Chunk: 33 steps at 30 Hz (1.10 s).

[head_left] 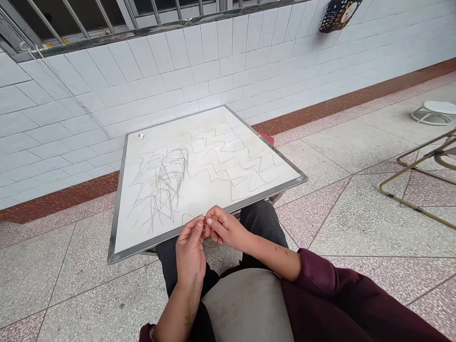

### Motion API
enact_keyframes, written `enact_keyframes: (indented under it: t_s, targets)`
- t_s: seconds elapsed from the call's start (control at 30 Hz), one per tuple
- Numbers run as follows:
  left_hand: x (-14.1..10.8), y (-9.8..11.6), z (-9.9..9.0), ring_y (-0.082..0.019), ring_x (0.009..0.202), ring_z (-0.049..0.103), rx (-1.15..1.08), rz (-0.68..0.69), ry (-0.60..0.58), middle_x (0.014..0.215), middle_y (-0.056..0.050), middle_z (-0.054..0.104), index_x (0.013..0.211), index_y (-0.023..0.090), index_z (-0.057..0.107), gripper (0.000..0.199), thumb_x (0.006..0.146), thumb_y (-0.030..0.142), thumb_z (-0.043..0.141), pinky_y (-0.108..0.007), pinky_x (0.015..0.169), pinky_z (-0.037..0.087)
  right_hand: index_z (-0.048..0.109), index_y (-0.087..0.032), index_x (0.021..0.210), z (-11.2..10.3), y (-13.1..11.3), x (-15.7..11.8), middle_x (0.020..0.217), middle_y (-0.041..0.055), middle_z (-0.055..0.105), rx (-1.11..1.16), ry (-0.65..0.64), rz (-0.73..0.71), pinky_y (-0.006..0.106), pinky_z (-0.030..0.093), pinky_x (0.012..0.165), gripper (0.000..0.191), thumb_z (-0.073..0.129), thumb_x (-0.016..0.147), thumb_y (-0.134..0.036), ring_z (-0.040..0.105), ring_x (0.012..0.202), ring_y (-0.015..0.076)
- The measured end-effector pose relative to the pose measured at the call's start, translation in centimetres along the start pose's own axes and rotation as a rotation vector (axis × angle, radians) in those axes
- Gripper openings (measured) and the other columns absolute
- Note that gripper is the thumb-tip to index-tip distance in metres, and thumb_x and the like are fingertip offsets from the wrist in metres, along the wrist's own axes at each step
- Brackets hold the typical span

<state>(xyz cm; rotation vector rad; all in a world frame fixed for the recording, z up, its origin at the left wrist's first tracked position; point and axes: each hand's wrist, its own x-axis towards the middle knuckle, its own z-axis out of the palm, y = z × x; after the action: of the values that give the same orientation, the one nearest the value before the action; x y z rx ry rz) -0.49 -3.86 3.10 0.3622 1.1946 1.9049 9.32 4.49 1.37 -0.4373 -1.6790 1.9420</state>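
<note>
My left hand [189, 251] and my right hand [225, 229] meet just over the near edge of a white, metal-framed board [117, 199] lying across my lap. Their fingertips pinch a tiny pale item [203, 220], too small to name. A dense tangle of grey scribbles [160, 190] covers the board's left half, and grey zigzag lines [231, 161] run across its right half. A small white-and-red object [141, 136] sits near the far left corner of the board.
A white tiled wall [160, 80] with a brown skirting band rises behind the board, below a barred window [71, 19]. A folding chair [420, 175] and a round white stool [434, 111] stand on the terrazzo floor to the right.
</note>
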Motion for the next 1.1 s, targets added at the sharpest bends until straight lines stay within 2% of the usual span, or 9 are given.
enact_keyframes:
  t_s: [0.17,0.27,0.43,0.5,0.63,0.77,0.93,1.1]
  targets:
    - [0.2,1.2,-0.7,-0.01,0.073,0.062,-0.039,0.078,0.149,0.085,-0.003,0.071,0.089,0.019,0.074,0.024,0.069,0.031,0.082,-0.021,0.067,0.049,0.045,-0.022,0.102,-0.2,-0.1,-0.6,0.085,0.0007,0.063,0.113,-0.077,-0.025,0.023,0.046,0.052,0.029,0.044,0.097,-0.05,0.057,0.062,0.01]
    - [0.1,1.7,-0.7,-0.01,0.072,0.063,-0.028,0.119,0.173,0.086,-0.003,0.072,0.088,0.019,0.074,0.023,0.07,0.031,0.082,-0.021,0.068,0.05,0.045,-0.022,0.105,0.0,-0.3,-1.1,0.088,0.0015,0.063,0.119,-0.091,-0.053,0.023,0.046,0.053,0.025,0.048,0.097,-0.045,0.057,0.064,0.0104]
    - [-0.4,1.8,-0.2,-0.011,0.075,0.064,0.029,0.205,0.198,0.089,-0.004,0.072,0.086,0.019,0.074,0.022,0.071,0.033,0.081,-0.022,0.072,0.051,0.05,-0.022,0.1,0.8,-0.7,-1.8,0.091,0.0014,0.059,-0.069,0.022,-0.134,0.025,0.046,0.06,0.019,0.062,0.09,-0.034,0.055,0.072,0.011]
    - [-0.6,1.6,0.0,-0.011,0.076,0.065,0.061,0.233,0.193,0.09,-0.004,0.073,0.087,0.019,0.074,0.021,0.072,0.033,0.08,-0.023,0.073,0.051,0.051,-0.022,0.099,1.1,-0.6,-1.8,0.088,0.0002,0.057,-0.021,0.055,-0.118,0.024,0.046,0.059,0.02,0.063,0.089,-0.034,0.055,0.07,0.0111]
    - [-0.9,1.3,0.0,-0.013,0.077,0.066,0.126,0.254,0.154,0.088,-0.004,0.075,0.09,0.019,0.074,0.019,0.076,0.032,0.077,-0.025,0.075,0.052,0.05,-0.023,0.099,1.4,-0.2,-1.2,0.082,-0.0018,0.06,0.329,0.079,0.003,0.022,0.043,0.054,0.029,0.07,0.085,-0.038,0.055,0.064,0.0099]
    - [-0.8,1.3,-0.1,-0.013,0.077,0.067,0.189,0.306,0.176,0.09,-0.003,0.075,0.09,0.019,0.073,0.017,0.078,0.032,0.075,-0.026,0.075,0.052,0.057,-0.018,0.09,1.5,-0.3,-0.9,0.077,-0.0013,0.063,0.586,0.08,0.24,0.018,0.038,0.053,0.032,0.079,0.076,-0.038,0.051,0.06,0.0066]
    - [-0.8,1.5,-0.2,-0.017,0.084,0.069,0.254,0.309,0.142,0.093,-0.004,0.075,0.095,0.019,0.072,0.021,0.077,0.031,0.075,-0.03,0.08,0.053,0.063,-0.015,0.084,1.6,-0.4,-1.0,0.076,-0.0015,0.06,0.729,0.056,0.361,0.015,0.031,0.048,0.03,0.082,0.072,-0.036,0.045,0.057,0.0039]
    - [-0.7,1.6,-0.7,-0.017,0.085,0.068,0.386,0.274,0.094,0.091,-0.003,0.074,0.096,0.021,0.073,0.024,0.077,0.034,0.075,-0.031,0.084,0.052,0.065,-0.014,0.085,1.4,-0.1,-1.0,0.074,-0.0019,0.056,0.75,0.02,0.414,0.014,0.028,0.046,0.03,0.081,0.074,-0.037,0.041,0.055,0.0034]
